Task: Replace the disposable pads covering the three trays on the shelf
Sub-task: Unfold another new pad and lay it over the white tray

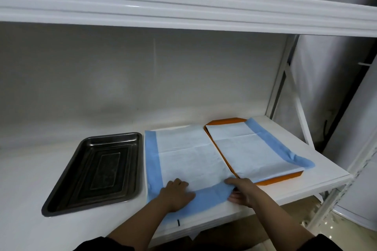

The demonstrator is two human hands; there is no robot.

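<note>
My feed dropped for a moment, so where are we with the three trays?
Done, by the look of it: the orange tray on the right lies under a white, blue-edged pad. In hand: the middle pad, left hand pressing its near edge, right hand gripping its corner; whether it is old or fresh I cannot tell. Left: the dark metal tray is bare.

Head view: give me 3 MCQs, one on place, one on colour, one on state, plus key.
1. Where is the bare metal tray?
A. left of the middle pad
B. on the upper shelf
C. right of the orange tray

2. Colour of the tray under the right pad?
A. green
B. orange
C. black

3. What is the left hand doing?
A. hanging idle
B. lifting the metal tray
C. pressing flat on the middle pad

Key: A, it sits leftmost; B, orange rim shows; C, palm down on the pad, while the right hand grips its corner.
</note>
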